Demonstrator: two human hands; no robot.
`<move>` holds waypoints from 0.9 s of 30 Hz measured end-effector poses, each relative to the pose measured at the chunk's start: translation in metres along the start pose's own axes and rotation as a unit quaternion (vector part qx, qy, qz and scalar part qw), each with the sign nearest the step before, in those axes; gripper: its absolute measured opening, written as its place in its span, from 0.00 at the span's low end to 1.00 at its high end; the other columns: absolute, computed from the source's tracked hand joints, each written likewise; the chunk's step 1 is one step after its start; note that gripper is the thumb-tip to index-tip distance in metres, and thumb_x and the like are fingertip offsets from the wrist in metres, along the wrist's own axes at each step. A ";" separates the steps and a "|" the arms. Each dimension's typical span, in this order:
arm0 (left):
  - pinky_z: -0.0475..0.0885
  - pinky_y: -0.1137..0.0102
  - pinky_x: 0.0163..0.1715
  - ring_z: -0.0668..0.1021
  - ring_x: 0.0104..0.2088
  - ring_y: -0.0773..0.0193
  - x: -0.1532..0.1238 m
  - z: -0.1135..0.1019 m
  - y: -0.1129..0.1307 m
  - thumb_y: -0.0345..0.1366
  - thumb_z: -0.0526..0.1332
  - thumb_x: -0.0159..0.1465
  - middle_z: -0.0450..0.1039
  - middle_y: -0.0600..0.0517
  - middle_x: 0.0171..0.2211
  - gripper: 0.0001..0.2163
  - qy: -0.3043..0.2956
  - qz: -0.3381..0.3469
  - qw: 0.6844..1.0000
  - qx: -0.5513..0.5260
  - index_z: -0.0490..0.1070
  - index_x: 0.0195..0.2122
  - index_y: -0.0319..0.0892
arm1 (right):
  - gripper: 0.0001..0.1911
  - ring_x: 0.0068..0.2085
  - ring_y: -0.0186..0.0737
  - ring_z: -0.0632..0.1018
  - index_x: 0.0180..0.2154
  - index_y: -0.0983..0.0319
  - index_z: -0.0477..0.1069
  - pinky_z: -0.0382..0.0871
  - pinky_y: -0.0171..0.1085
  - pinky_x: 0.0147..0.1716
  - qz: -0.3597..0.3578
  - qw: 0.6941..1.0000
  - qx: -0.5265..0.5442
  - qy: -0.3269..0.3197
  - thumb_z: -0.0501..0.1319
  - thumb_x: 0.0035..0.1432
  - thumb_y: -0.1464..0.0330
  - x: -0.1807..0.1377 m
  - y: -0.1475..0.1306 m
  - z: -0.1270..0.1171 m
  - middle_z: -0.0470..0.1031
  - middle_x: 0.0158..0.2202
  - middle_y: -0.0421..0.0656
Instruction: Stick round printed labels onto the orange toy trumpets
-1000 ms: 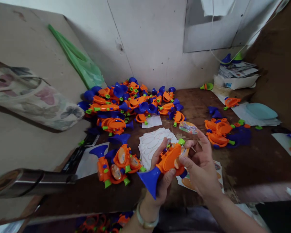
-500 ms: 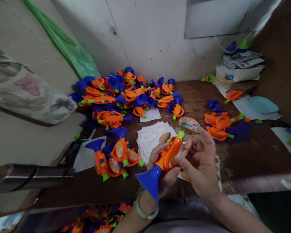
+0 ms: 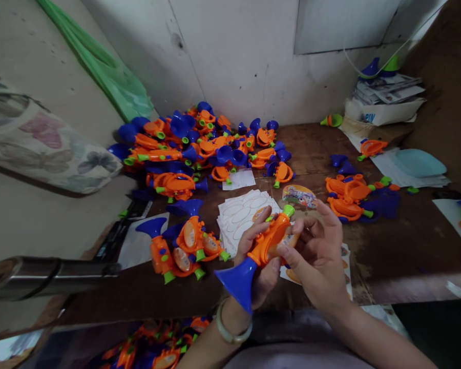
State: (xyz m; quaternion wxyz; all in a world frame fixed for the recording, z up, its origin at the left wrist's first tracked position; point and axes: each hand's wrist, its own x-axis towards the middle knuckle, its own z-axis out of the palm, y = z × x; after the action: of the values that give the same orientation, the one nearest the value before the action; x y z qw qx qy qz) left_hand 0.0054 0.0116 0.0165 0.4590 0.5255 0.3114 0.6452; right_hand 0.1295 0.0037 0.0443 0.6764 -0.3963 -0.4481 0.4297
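Note:
My left hand [image 3: 264, 288] is wrapped round an orange toy trumpet [image 3: 268, 241] with a flared blue bell [image 3: 237, 283] and a green mouthpiece [image 3: 288, 210]. The bell points down towards me, to the left. At the toy's flat oval side, my right hand [image 3: 323, 264] pinches an orange sticker [image 3: 290, 239] with a barcode between thumb and fingers. Whether the sticker is fully stuck down I cannot tell. Beneath the hands lies a partly covered sticker sheet [image 3: 346, 264]. A stack of white sheets with oval outlines [image 3: 234, 212] is just beyond.
A heap of toy trumpets [image 3: 211, 146] fills the back left, with several stickered ones [image 3: 184, 246] nearer. More orange bodies [image 3: 348, 192] lie at right by a pale blue dish [image 3: 420, 163]. A metal cylinder [image 3: 49, 277] juts in at left. More toys [image 3: 157, 348] sit below the table edge.
The view has shifted very slightly. Both hands keep their hold, and the right fingers stay at the sticker on the toy's side with hardly any movement.

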 end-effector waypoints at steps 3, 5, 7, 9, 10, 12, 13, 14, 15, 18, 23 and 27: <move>0.73 0.43 0.71 0.74 0.73 0.40 0.001 0.002 -0.001 0.42 0.74 0.70 0.74 0.41 0.71 0.18 0.011 0.003 1.000 0.000 0.78 0.59 0.51 | 0.42 0.41 0.33 0.79 0.67 0.36 0.65 0.83 0.30 0.41 0.000 1.000 -0.003 -0.001 0.74 0.61 0.77 0.000 0.001 0.000 0.72 0.43 0.34; 0.74 0.44 0.70 0.73 0.73 0.40 0.000 0.003 -0.002 0.42 0.73 0.70 0.74 0.41 0.71 0.17 0.019 0.001 1.000 0.000 0.78 0.59 0.51 | 0.41 0.41 0.33 0.80 0.67 0.38 0.65 0.83 0.31 0.41 -0.002 1.000 -0.007 0.001 0.73 0.62 0.76 0.000 0.001 0.000 0.72 0.43 0.34; 0.74 0.45 0.71 0.74 0.73 0.41 -0.001 0.005 -0.004 0.42 0.73 0.71 0.74 0.42 0.71 0.17 0.022 0.001 1.000 -0.015 0.78 0.60 0.52 | 0.41 0.41 0.33 0.80 0.67 0.38 0.64 0.83 0.31 0.41 -0.007 1.000 -0.012 -0.001 0.73 0.62 0.77 0.000 0.002 0.000 0.72 0.43 0.34; 0.73 0.47 0.72 0.74 0.73 0.42 -0.003 0.006 -0.007 0.43 0.72 0.71 0.72 0.44 0.73 0.18 0.023 0.000 0.999 -0.044 0.78 0.61 0.54 | 0.41 0.40 0.33 0.80 0.67 0.39 0.64 0.83 0.32 0.41 -0.021 1.000 -0.021 -0.008 0.72 0.62 0.78 0.001 0.003 0.001 0.72 0.43 0.34; 0.72 0.47 0.72 0.74 0.73 0.42 -0.004 0.006 -0.009 0.44 0.72 0.71 0.71 0.45 0.74 0.18 0.025 -0.002 0.998 -0.057 0.78 0.62 0.55 | 0.41 0.40 0.33 0.79 0.68 0.39 0.64 0.83 0.31 0.40 -0.032 0.999 -0.027 -0.012 0.72 0.62 0.78 0.001 0.004 0.001 0.72 0.43 0.34; 0.72 0.48 0.72 0.72 0.74 0.43 -0.006 0.006 -0.012 0.44 0.72 0.71 0.70 0.46 0.75 0.20 0.029 -0.002 0.997 -0.073 0.78 0.63 0.56 | 0.41 0.39 0.33 0.80 0.69 0.39 0.64 0.83 0.32 0.37 -0.068 0.996 -0.046 -0.016 0.70 0.64 0.78 0.003 0.005 0.001 0.73 0.44 0.35; 0.71 0.49 0.73 0.71 0.75 0.43 -0.007 0.006 -0.014 0.44 0.71 0.71 0.69 0.47 0.75 0.20 0.029 0.002 0.997 -0.074 0.77 0.64 0.57 | 0.40 0.39 0.34 0.80 0.69 0.39 0.63 0.83 0.33 0.36 -0.094 0.994 -0.058 -0.015 0.68 0.66 0.78 0.005 0.006 0.001 0.74 0.43 0.35; 0.71 0.50 0.73 0.70 0.75 0.44 -0.008 0.006 -0.015 0.43 0.71 0.71 0.69 0.47 0.75 0.21 0.030 0.010 0.997 -0.073 0.77 0.65 0.57 | 0.39 0.39 0.35 0.80 0.70 0.40 0.63 0.83 0.34 0.36 -0.126 0.989 -0.072 -0.012 0.67 0.67 0.78 0.007 0.007 0.001 0.75 0.42 0.35; 0.70 0.51 0.73 0.70 0.75 0.45 -0.008 0.006 -0.016 0.43 0.71 0.71 0.69 0.47 0.75 0.21 0.027 0.018 0.997 -0.071 0.76 0.65 0.56 | 0.39 0.39 0.36 0.81 0.70 0.40 0.63 0.84 0.36 0.38 -0.165 0.982 -0.087 -0.006 0.66 0.68 0.78 0.010 0.008 0.001 0.76 0.41 0.35; 0.74 0.52 0.71 0.74 0.73 0.45 -0.009 0.007 -0.016 0.42 0.69 0.72 0.68 0.47 0.76 0.21 0.022 0.036 0.997 -0.065 0.76 0.66 0.56 | 0.38 0.38 0.39 0.83 0.70 0.43 0.64 0.85 0.46 0.48 -0.257 0.957 -0.138 0.007 0.68 0.66 0.78 0.018 0.010 -0.001 0.79 0.37 0.33; 0.73 0.52 0.71 0.71 0.75 0.45 -0.010 0.008 -0.014 0.42 0.70 0.72 0.69 0.49 0.75 0.21 0.024 0.056 0.996 -0.062 0.76 0.66 0.58 | 0.36 0.35 0.40 0.84 0.68 0.47 0.60 0.85 0.45 0.40 -0.189 0.972 -0.138 0.004 0.70 0.66 0.74 0.019 0.009 -0.004 0.81 0.36 0.33; 0.73 0.47 0.71 0.71 0.75 0.42 -0.011 0.007 -0.014 0.41 0.69 0.73 0.67 0.47 0.76 0.21 0.019 0.043 0.997 -0.056 0.76 0.66 0.58 | 0.34 0.36 0.42 0.85 0.65 0.45 0.60 0.84 0.46 0.41 -0.111 0.987 -0.118 0.005 0.71 0.66 0.74 0.015 0.004 -0.004 0.81 0.35 0.32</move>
State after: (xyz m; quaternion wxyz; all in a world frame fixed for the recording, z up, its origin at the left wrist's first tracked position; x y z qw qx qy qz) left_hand 0.0162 0.0057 0.0019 0.4538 0.4992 0.2605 0.6906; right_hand 0.1355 0.0182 0.0430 0.6707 -0.4230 -0.5335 0.2942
